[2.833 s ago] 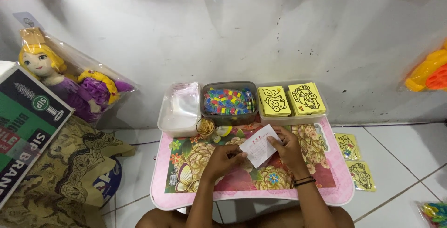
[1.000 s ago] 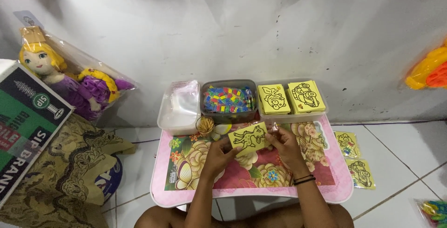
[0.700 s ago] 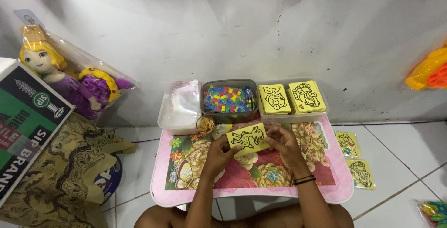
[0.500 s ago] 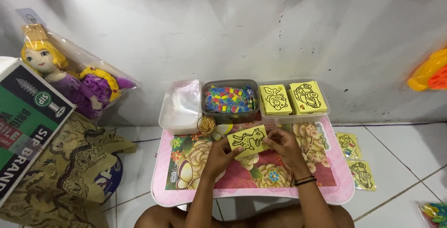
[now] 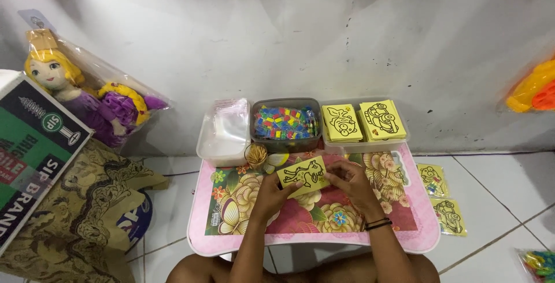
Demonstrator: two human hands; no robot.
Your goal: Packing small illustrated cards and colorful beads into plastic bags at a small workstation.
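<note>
Both hands hold one yellow card (image 5: 303,175) above the flowered worktop (image 5: 404,225): left hand (image 5: 270,193) fingers pinching its lower edge, right hand (image 5: 352,182) fingers pinching its right edge.

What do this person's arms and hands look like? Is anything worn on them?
Both forearms are bare, with no sleeves in view. The left hand wears nothing: no glove, ring or band that shows. The right hand is bare too, but the right wrist carries thin dark bands, like bracelets or hair ties. No watch shows.
</note>
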